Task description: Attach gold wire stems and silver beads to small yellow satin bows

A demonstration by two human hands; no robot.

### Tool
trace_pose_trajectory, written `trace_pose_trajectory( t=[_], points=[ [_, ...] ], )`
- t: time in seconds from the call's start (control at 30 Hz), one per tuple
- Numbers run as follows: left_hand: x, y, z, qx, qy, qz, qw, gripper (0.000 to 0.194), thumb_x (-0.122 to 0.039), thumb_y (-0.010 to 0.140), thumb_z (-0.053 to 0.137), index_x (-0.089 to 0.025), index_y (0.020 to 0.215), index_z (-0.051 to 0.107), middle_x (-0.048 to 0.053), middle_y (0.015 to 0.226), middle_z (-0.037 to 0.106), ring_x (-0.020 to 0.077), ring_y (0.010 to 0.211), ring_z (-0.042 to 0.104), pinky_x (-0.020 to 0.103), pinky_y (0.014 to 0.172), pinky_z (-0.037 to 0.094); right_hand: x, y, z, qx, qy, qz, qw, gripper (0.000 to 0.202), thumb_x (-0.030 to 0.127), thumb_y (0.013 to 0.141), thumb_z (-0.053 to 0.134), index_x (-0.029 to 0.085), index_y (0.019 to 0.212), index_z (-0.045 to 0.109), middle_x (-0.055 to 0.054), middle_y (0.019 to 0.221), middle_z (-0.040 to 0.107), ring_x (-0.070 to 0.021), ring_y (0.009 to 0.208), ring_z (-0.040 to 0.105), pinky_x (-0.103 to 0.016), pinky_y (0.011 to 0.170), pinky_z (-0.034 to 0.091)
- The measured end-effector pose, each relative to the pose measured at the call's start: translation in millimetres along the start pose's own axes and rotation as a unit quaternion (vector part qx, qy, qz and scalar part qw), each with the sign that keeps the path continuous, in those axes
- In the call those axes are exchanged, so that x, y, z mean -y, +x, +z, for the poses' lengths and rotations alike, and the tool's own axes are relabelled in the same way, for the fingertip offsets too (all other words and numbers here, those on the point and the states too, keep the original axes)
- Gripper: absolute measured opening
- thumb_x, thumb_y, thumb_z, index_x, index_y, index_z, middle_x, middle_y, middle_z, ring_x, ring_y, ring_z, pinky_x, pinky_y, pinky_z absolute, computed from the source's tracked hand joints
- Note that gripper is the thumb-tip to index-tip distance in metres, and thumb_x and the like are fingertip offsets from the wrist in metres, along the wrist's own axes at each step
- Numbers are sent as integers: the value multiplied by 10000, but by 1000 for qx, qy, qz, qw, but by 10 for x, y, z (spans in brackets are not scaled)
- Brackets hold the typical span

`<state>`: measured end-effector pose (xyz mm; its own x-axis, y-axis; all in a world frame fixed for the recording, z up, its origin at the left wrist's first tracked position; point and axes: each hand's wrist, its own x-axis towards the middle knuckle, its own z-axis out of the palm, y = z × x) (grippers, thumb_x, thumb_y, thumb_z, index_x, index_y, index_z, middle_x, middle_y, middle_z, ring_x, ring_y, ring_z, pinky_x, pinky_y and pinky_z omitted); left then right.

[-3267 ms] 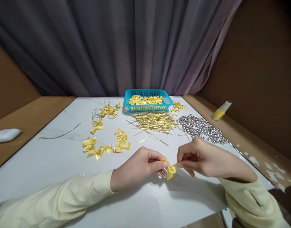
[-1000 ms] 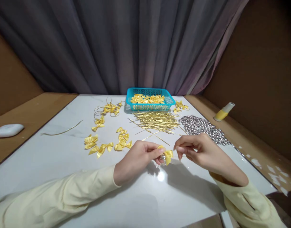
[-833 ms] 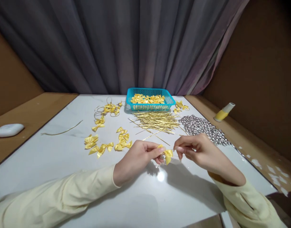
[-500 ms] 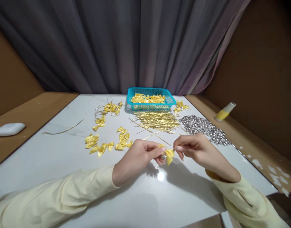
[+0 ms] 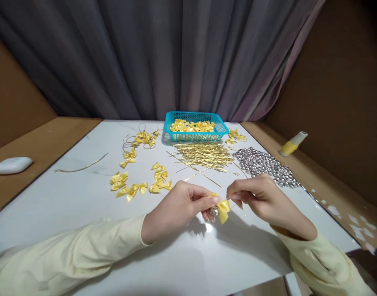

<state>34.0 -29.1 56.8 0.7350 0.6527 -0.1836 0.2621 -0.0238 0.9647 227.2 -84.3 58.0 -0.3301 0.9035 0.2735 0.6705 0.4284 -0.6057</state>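
Between thumb and fingers, my left hand [image 5: 182, 207] pinches a yellow satin bow [image 5: 223, 209] above the white table. A silver bell-like bead [image 5: 213, 211] hangs at the bow, beside my left fingertips. My right hand [image 5: 259, 197] is closed just right of the bow, its fingertips pinching a thin wire that runs from the bow. Behind the hands lies a pile of gold wire ties [image 5: 203, 156]. To the right of that pile are many silver beads [image 5: 265, 164]. Loose yellow bows [image 5: 133, 190] lie on the table to the left.
A blue basket [image 5: 196, 137] of yellow bows stands at the back. Bows with looped wires [image 5: 145, 139] lie left of it, more bows [image 5: 235, 135] right. A single wire [image 5: 82, 167] and a white case [image 5: 12, 165] are at left; a yellow-white tube [image 5: 292, 144] is at right.
Both hands and the bow have moved slightly down and nearer. The bow and bead have shifted a little right, and my right fingertips sit at a slightly different angle.
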Motion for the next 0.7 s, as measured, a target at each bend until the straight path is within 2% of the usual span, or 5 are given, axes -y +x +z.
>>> trace_pose_trajectory(
  t=[0.2, 0.43, 0.6, 0.7],
  points=[
    [-20, -4, 9, 8, 11, -15, 1000, 241, -264, 798, 530, -136, 670, 689, -2, 553, 617, 86, 504, 509, 170, 486, 385, 14, -39, 19, -16, -47, -41, 998, 368, 1, 522, 299, 176, 690, 578, 12, 534, 561, -82, 457, 493, -171, 468, 342],
    [-21, -4, 24, 2, -4, -9, 1000, 231, -240, 792, 549, -132, 629, 672, -14, 551, 610, 76, 517, 508, 162, 509, 390, 19, -38, 89, -37, -63, -85, 994, 360, 1, 560, 295, 157, 699, 588, -8, 531, 554, -94, 453, 484, -188, 461, 345],
    [-60, -4, 22, 2, 2, 2, 1000, 265, -230, 798, 539, -127, 578, 644, -13, 542, 604, 70, 507, 495, 159, 513, 387, 34, -29, 84, -20, -13, -69, 997, 351, -4, 545, 299, 159, 683, 577, 5, 527, 561, -82, 448, 489, -171, 458, 351],
    [-82, -7, 22, 2, 2, 4, 1000, 263, -233, 797, 538, -129, 585, 652, -16, 530, 600, 66, 483, 476, 161, 504, 383, 14, -3, 46, 2, 26, -45, 999, 314, -24, 598, 331, 163, 662, 574, 24, 510, 550, -67, 437, 473, -157, 471, 355]
  ],
)
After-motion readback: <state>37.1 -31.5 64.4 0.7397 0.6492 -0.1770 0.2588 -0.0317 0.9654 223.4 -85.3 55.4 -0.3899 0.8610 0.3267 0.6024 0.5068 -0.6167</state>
